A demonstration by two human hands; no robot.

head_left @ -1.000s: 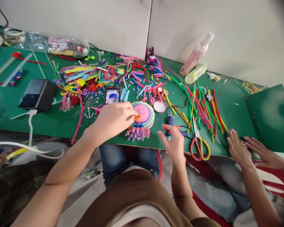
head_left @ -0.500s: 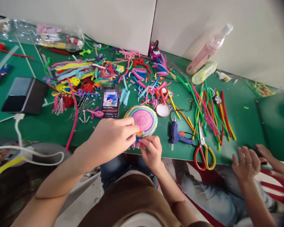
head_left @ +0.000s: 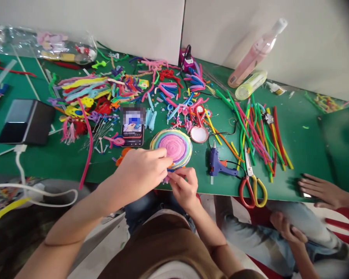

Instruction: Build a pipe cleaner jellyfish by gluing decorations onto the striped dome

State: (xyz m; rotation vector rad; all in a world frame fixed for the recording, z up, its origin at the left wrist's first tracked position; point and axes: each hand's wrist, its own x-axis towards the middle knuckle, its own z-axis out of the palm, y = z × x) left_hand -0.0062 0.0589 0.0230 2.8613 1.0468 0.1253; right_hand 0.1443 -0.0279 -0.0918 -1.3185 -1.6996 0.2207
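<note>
A round disc of coiled pipe cleaners [head_left: 174, 144], pink at the middle with purple, green, blue and yellow rings, lies on the green table in front of me. My left hand [head_left: 144, 167] is closed, its thumb and fingers pinching at the disc's front edge. Right beside it, my right hand [head_left: 185, 188] pinches a small piece at the same edge. Bits of orange and blue show between the fingertips, and a purple fringe hangs below, mostly covered. Just left of the left hand sits an orange fuzzy piece [head_left: 122, 155].
Behind the disc are a phone [head_left: 133, 142] and piles of pipe cleaners [head_left: 87, 87]. To the right lie a blue glue gun [head_left: 221, 164], scissors [head_left: 249, 170] and long pipe cleaners [head_left: 258, 135]. Another person's hand [head_left: 327, 192] rests at the table's right edge.
My hands stay pinched at the disc's edge with only slight finger movement. The orange fuzzy piece has come into sight beside my left hand. The other person's hands have shifted, one lower.
</note>
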